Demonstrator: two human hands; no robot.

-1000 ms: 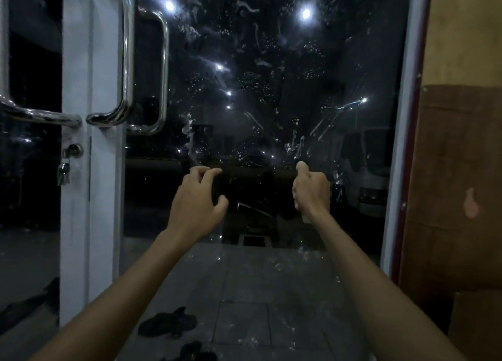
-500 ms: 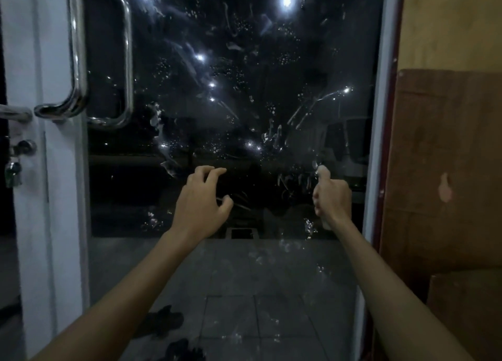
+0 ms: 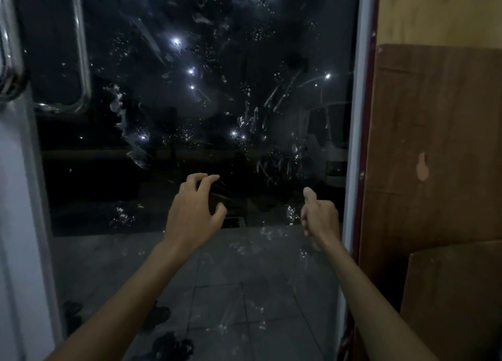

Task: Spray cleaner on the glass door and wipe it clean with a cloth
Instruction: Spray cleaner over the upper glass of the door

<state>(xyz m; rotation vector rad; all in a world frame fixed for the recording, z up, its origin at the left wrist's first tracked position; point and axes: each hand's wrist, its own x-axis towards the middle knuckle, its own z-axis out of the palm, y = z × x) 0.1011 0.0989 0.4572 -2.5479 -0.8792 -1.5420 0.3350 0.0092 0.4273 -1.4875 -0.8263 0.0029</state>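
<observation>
A tall glass door point(image 3: 212, 94) fills the middle of the view, dark with night behind it and speckled with droplets and smeared streaks of cleaner point(image 3: 282, 94) from top to bottom. A pale door frame point(image 3: 355, 116) runs down its right edge, and to the right of that leans a brown cardboard sheet point(image 3: 434, 149) against a yellowish wall. At the far left, a curved metal pull handle point(image 3: 81, 62) shows through the pane. Outside, a tiled floor point(image 3: 231, 284) and a parked vehicle point(image 3: 331, 143) are dimly visible.

Two bare forearms reach forward from the near edge. The left hand point(image 3: 194, 211) is held in a loose claw near the centre of the pane, fingers curled and spread, gripping nothing that can be seen. The right hand point(image 3: 320, 216) sits close to the right frame, closed into a fist with the thumb raised; it is too dark to tell whether it holds a cloth or a sprayer.

The glass is stiff, smooth and slippery when wet, and breakable under a hard knock, so it probably calls for flat, even pressure rather than gripping. The metal handle is the likely place to steady the door. No cloth or bottle is visible.
</observation>
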